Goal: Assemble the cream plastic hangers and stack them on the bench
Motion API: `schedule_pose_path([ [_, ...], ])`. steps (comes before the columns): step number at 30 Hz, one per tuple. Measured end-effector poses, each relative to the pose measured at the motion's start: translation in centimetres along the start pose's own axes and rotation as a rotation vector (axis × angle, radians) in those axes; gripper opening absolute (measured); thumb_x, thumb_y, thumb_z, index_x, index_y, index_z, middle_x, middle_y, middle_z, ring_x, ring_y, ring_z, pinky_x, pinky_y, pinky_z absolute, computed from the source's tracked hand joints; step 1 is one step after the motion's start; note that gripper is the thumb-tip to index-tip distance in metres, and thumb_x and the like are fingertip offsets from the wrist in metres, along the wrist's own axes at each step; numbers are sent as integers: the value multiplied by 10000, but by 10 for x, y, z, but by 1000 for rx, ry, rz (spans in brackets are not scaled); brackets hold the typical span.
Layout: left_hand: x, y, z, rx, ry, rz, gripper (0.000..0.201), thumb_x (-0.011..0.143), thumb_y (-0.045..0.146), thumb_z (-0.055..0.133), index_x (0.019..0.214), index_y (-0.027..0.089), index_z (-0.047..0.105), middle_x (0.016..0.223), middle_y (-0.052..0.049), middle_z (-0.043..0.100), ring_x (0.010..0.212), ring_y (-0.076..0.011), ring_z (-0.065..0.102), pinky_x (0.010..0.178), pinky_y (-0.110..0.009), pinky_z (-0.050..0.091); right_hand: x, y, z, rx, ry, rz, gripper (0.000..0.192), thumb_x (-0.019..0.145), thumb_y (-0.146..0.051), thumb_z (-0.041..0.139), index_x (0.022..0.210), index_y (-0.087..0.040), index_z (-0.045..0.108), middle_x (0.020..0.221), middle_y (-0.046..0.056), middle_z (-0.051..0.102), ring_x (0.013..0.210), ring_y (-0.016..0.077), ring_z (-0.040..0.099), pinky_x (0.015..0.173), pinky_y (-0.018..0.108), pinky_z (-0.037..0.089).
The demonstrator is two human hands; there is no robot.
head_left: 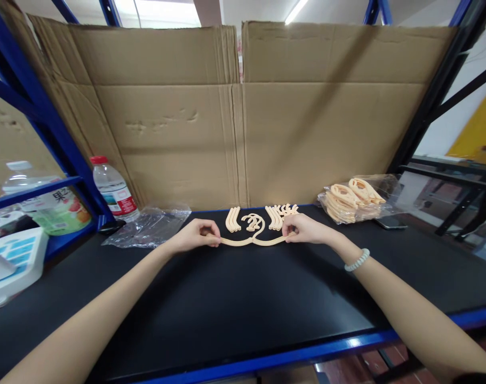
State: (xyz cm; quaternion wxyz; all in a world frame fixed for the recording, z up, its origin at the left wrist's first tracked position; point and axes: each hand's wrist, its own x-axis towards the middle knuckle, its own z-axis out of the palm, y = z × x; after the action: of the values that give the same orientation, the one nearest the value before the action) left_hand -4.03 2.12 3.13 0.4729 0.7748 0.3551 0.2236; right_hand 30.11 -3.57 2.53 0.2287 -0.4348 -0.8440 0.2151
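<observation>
Big brown cardboard sheets (243, 112) stand up behind a black desk (234, 298) with a blue front edge.

Seen from the head camera, both hands are at the back of the desk, near the middle. The left hand (197, 234) pinches the left end of a thin peach plastic strip (253, 241). The right hand (304, 228) pinches the right end. The strip lies flat on the desk between the two hands and has a curl going up in its middle. The right wrist wears a pale bead bracelet (357, 260).

Just behind the strip, by the back edge, lie more peach pieces (261, 217) in small rows. Toward the back right corner sits a clear bag of peach parts (352, 200), with a dark phone (390, 223) just beside it. Toward the back left lies an empty crinkly plastic bag (149, 226). A water bottle (113, 188) with a red cap stands near it.
</observation>
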Motion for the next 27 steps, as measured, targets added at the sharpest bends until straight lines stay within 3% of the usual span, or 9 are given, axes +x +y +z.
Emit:
schedule_pose_path([
  [5,-6,10,-8,532,-112,166,117,729,280,666,738,163,662,733,-5,669,696,-140,608,629,-214,438,-1,0,0,13,-45,-20,39,694,-163,672,725,-155,649,687,0,648,653,132,599,617,252,458],
  [9,-12,24,-3,733,-174,203,82,753,250,632,743,184,679,719,2,663,668,-136,586,628,-217,407,-3,-2,-4,22,-119,-18,59,693,-210,690,716,-158,676,674,3,658,651,138,613,619,254,476],
  [15,-16,31,5,766,-207,240,66,733,220,642,720,198,703,705,-3,654,656,-138,573,615,-215,390,-7,-4,-6,85,-243,58,93,685,-232,686,737,-156,700,638,2,671,605,137,619,587,245,488],
  [22,-15,26,5,711,-245,221,84,741,223,634,726,183,705,699,-8,656,606,-124,580,578,-206,404,-7,-6,-5,82,-259,85,99,674,-218,686,745,-152,708,623,2,675,595,135,619,577,238,485],
  [27,-14,27,8,710,-201,198,77,729,196,624,723,176,698,695,-4,655,614,-124,584,586,-202,414,-7,-4,-5,68,-241,89,84,673,-212,683,726,-149,701,614,4,668,586,135,614,571,240,484],
])
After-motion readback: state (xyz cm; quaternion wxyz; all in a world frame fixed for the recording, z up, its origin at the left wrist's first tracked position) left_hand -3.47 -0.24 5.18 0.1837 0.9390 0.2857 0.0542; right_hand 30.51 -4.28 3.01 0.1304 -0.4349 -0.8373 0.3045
